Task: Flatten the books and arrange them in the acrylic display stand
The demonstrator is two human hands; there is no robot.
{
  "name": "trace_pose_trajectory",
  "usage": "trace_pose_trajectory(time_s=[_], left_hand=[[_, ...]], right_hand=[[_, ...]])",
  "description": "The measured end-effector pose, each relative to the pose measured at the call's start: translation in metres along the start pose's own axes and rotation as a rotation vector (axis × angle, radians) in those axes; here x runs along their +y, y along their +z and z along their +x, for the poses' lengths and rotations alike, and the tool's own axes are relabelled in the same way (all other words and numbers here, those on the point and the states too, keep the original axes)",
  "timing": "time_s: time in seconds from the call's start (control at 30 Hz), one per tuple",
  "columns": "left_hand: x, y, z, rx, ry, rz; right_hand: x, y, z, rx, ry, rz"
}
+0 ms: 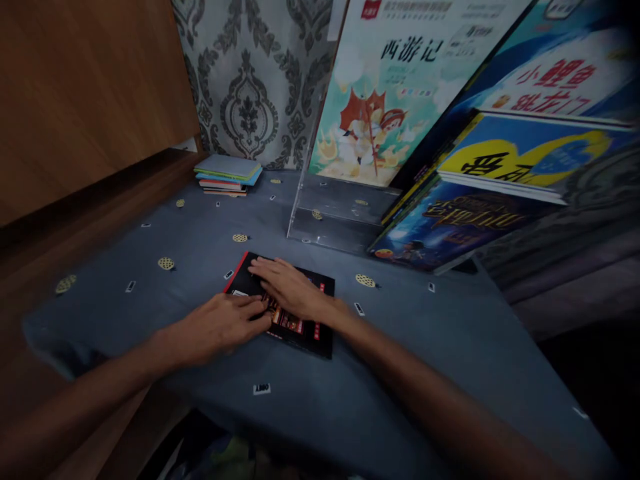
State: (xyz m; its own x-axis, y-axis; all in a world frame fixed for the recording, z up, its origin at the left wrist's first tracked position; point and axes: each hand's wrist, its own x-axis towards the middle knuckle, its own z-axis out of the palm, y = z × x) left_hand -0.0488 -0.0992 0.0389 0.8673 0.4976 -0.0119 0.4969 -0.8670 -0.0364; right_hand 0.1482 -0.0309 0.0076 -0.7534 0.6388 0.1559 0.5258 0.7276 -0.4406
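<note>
OK so my count: two hands, one left (227, 323) and one right (290, 287), plus one black book (310, 337). One table (450, 327), one clear stand (340, 230). Four big book covers facing out: one pale green cover (345, 60), one yellow-and-blue cover (500, 150), two mostly blue covers (460, 220). One small stack of books (229, 170), several in it, can't tell exactly how many tbh. Yellow pineapple-ish prints (366, 281)? I get eight, counting two seen through the plastic.
</note>
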Motion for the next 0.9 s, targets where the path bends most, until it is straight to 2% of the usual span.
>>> trace_pose_trajectory(time_s=[0.1,0.2,0.37,0.47,0.57,0.7,0.8,0.9], left_hand=[[-0.002,0.004,-0.002,-0.005,-0.015,-0.008],[-0.003,0.005,-0.003,-0.007,-0.032,-0.039],[-0.002,0.0,-0.003,-0.011,-0.035,-0.063],[-0.002,-0.003,-0.002,-0.029,-0.043,-0.058],[0.0,-0.007,0.0,-0.042,-0.066,-0.073],[0.005,-0.013,0.001,-0.055,-0.075,-0.072],[0.013,-0.018,0.002,-0.07,-0.083,-0.04],[0.021,-0.021,0.002,-0.101,-0.122,-0.003]], right_hand=[[0.019,0.001,-0.002,0.044,0.02,0.009],[0.03,-0.001,-0.018,0.078,0.084,-0.027],[0.032,-0.003,-0.059,0.148,0.207,-0.096],[0.025,-0.002,-0.084,0.15,0.223,-0.104],[0.012,0.0,-0.105,0.153,0.182,-0.094],[-0.01,0.002,-0.127,0.116,0.047,-0.057],[-0.022,0.003,-0.134,0.113,-0.025,-0.061],[-0.025,0.003,-0.136,0.132,-0.036,-0.074]])
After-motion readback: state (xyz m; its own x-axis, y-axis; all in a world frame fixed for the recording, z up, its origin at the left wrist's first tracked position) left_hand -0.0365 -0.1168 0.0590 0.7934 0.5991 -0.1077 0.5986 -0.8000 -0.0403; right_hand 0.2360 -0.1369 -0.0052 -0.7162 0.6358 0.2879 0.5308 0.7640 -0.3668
